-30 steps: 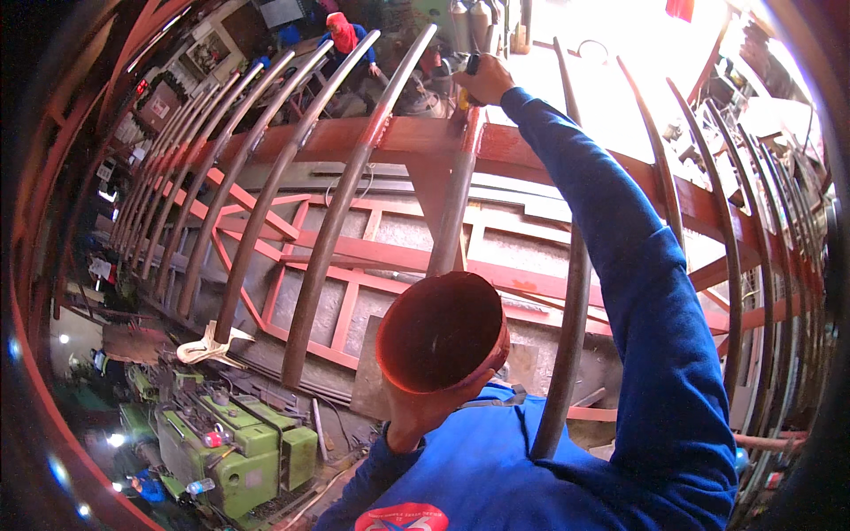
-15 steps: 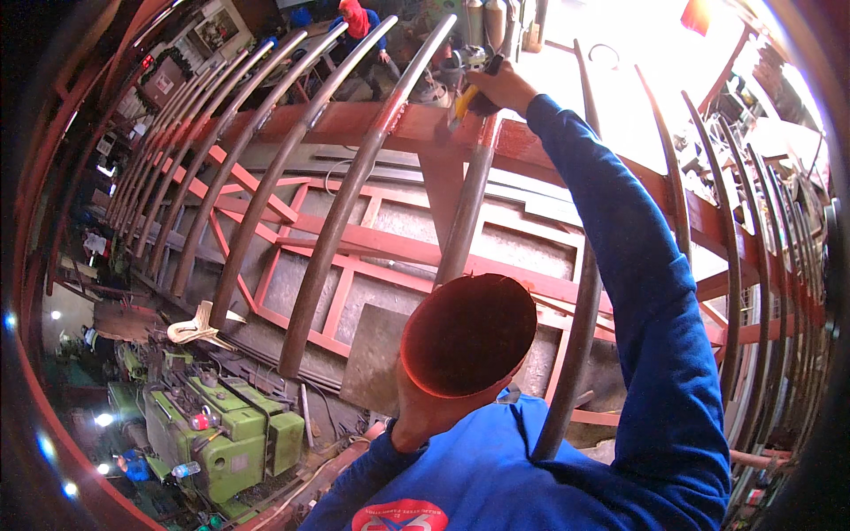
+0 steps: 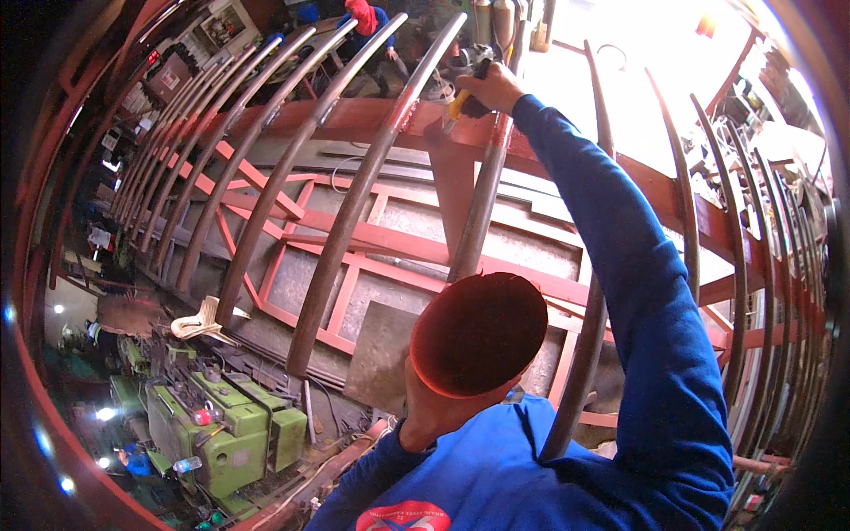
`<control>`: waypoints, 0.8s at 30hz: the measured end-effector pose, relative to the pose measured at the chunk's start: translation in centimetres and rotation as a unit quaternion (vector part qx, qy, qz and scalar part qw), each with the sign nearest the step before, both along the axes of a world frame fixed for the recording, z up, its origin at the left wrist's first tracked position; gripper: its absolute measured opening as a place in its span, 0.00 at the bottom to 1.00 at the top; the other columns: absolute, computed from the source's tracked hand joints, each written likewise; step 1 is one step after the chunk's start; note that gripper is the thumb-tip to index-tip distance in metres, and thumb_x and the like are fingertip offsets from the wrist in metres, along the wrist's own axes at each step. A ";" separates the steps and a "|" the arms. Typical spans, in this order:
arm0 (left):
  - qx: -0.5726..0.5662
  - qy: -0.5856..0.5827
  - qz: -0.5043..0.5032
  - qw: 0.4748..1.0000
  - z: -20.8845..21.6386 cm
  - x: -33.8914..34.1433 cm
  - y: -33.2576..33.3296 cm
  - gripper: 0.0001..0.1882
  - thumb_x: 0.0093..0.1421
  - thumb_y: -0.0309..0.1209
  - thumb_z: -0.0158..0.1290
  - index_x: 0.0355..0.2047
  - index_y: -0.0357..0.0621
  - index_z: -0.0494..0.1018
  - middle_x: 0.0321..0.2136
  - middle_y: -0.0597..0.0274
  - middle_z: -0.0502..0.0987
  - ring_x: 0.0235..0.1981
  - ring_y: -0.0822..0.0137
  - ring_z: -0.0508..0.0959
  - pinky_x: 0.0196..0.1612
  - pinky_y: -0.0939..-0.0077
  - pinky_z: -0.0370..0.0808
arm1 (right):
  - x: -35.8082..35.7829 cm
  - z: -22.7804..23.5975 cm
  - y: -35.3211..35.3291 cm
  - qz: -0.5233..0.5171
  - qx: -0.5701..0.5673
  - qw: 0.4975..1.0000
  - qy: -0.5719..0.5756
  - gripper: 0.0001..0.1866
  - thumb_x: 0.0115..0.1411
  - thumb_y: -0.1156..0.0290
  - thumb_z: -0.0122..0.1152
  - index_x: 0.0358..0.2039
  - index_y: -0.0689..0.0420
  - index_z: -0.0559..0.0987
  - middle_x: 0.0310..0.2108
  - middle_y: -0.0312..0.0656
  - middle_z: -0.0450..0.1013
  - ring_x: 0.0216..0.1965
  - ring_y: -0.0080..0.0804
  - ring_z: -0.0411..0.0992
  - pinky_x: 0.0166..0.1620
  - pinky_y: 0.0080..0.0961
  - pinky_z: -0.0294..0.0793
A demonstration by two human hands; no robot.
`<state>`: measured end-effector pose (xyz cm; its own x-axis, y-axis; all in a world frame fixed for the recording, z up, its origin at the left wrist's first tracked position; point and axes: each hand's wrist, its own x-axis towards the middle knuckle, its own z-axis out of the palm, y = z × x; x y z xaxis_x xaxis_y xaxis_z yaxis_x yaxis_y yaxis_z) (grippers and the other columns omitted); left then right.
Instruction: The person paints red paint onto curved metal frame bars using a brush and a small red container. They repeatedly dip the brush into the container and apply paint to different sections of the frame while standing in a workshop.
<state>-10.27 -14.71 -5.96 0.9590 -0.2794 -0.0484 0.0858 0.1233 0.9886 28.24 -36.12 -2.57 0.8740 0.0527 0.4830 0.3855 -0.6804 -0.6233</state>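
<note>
My left hand (image 3: 428, 409) is wrapped round a round, open-topped paint pot (image 3: 481, 336), held close to my chest. Its inside is dark red, and its rim is smeared red. Stretched far out, my right hand (image 3: 492, 90) grips a paintbrush (image 3: 457, 105) with yellow and black on it. The bristle end is down at the red-painted beam (image 3: 478, 131), between two upright bars; whether it touches is hard to make out. Wet-looking red covers the joint of the bar (image 3: 399, 115) left of the brush. Another bar (image 3: 485, 190) passes just below my right hand.
Rows of dark metal bars (image 3: 332, 257) cross the beam on both sides of me. Below lie red frames (image 3: 425, 248) and a square metal plate (image 3: 381, 354). A green machine (image 3: 235, 425) stands at lower left. A person in a red head covering (image 3: 363, 16) is at the back.
My right hand and the brush have moved slightly left along the beam, nearer the left bar. The whole view has shifted a little. My left hand still holds the pot.
</note>
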 end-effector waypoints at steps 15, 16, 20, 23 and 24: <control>-0.032 0.140 -0.021 0.989 -1.1 -0.9 0.2 0.42 0.40 0.29 0.69 0.55 0.38 0.61 0.48 0.54 0.73 0.47 0.65 0.76 0.47 0.71 0.76 | 1.8 -0.4 -1.1 -0.056 -0.023 0.998 -0.015 0.23 0.48 0.52 0.64 0.28 0.64 0.79 0.22 0.45 0.76 0.23 0.29 0.76 0.30 0.28 0.76; -0.011 0.131 -0.032 0.991 -1.1 -0.9 0.2 0.42 0.40 0.29 0.69 0.55 0.38 0.60 0.48 0.54 0.73 0.47 0.65 0.76 0.47 0.71 0.75 | 2.6 -0.3 -2.8 -0.082 -0.049 0.995 -0.011 0.23 0.47 0.52 0.64 0.27 0.64 0.79 0.22 0.45 0.76 0.23 0.31 0.76 0.29 0.28 0.76; 0.070 0.049 -0.022 0.996 0.7 -0.7 0.1 0.42 0.42 0.28 0.68 0.57 0.40 0.59 0.50 0.53 0.71 0.50 0.64 0.74 0.50 0.69 0.74 | 1.9 2.3 -1.7 -0.061 -0.062 0.994 -0.069 0.22 0.48 0.53 0.64 0.22 0.64 0.80 0.15 0.42 0.74 0.19 0.33 0.76 0.29 0.30 0.77; -0.047 0.056 -0.032 0.997 1.6 -0.2 -0.5 0.41 0.44 0.29 0.66 0.58 0.42 0.58 0.52 0.53 0.70 0.52 0.63 0.72 0.52 0.69 0.72 | 1.3 2.7 -0.7 -0.020 -0.033 0.999 0.019 0.22 0.51 0.45 0.59 0.31 0.53 0.82 0.23 0.46 0.76 0.27 0.42 0.76 0.37 0.35 0.75; -0.034 0.036 -0.026 0.998 1.7 -0.4 0.0 0.41 0.45 0.29 0.66 0.58 0.43 0.58 0.52 0.54 0.70 0.52 0.63 0.72 0.52 0.69 0.72 | -1.2 4.0 2.4 0.014 -0.050 0.997 0.060 0.23 0.51 0.45 0.59 0.32 0.54 0.82 0.24 0.47 0.77 0.28 0.42 0.76 0.38 0.34 0.75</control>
<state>-10.71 -14.70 -4.25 0.9375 -0.3344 -0.0966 0.1655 0.1839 0.9689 27.03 -33.68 1.46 0.9225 0.1197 0.3671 0.3320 -0.7313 -0.5958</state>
